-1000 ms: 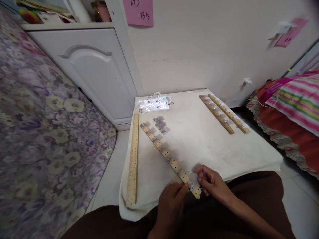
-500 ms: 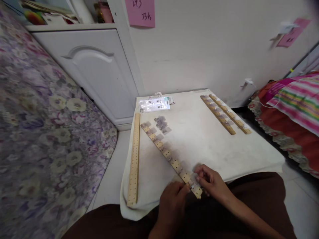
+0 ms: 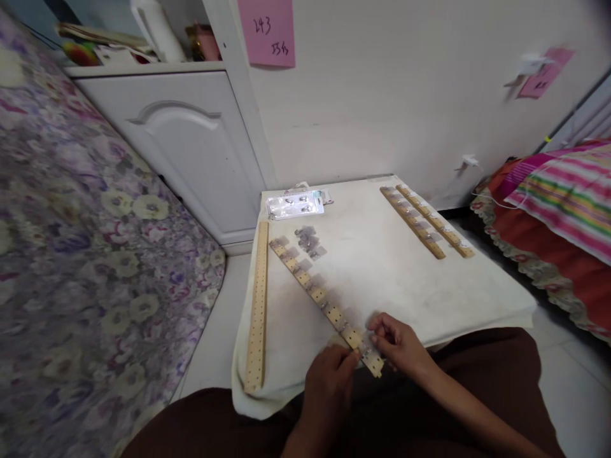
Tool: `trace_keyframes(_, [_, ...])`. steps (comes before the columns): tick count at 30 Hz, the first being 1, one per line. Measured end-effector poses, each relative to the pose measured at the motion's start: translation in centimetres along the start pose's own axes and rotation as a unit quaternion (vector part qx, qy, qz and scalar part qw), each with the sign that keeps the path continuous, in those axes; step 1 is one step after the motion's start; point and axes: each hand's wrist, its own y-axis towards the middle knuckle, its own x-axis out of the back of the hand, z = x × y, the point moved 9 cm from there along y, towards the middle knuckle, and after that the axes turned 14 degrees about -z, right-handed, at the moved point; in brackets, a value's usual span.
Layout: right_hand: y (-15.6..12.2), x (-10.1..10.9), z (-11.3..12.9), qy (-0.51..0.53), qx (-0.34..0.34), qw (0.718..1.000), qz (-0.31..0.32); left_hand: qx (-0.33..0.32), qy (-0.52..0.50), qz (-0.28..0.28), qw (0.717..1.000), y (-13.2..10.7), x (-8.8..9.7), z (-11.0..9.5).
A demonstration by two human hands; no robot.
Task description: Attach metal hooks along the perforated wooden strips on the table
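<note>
A narrow wooden strip with holes lies slantwise across the cloth-covered table, with several clear square hooks along it. My left hand is closed on the strip's edge near its front end, thumb and fingertips against the wood. On the other side of that end, my right hand pinches the clear hook at the strip. Its fingertips partly hide this hook. Beyond the strip's far half lies a loose pile of clear hooks with metal parts.
A bare wooden strip runs along the table's left edge. Two more strips, one with clear hooks and another, lie at the right. Blister packs rest at the back. A flowered curtain hangs left; a bed stands right.
The camera view has shifted slightly. Both hands keep their places at the strip's near end; my right fingers have moved very little.
</note>
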Motion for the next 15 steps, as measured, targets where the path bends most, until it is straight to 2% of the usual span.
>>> trace_keyframes(6, [-0.8,0.6,0.8,0.008,0.020,1.000,-0.002,-0.017,-0.014,-0.013,1.000,0.1,0.5,-0.3])
trace_keyframes(11, [-1.5,3.8,1.7,-0.026,0.075,0.994,-0.074,-0.010,-0.040,-0.003,0.999,-0.1,0.6,-0.1])
trace_keyframes(13, [-2.2,4.1,0.7,-0.023,0.038,0.997,-0.056,0.002,-0.050,-0.002,0.999,-0.1,0.7,0.0])
trace_keyframes(15, [-3.3,3.4,-1.1,-0.010,-0.041,0.999,0.001,0.017,-0.064,-0.004,0.998,-0.1,0.9,0.2])
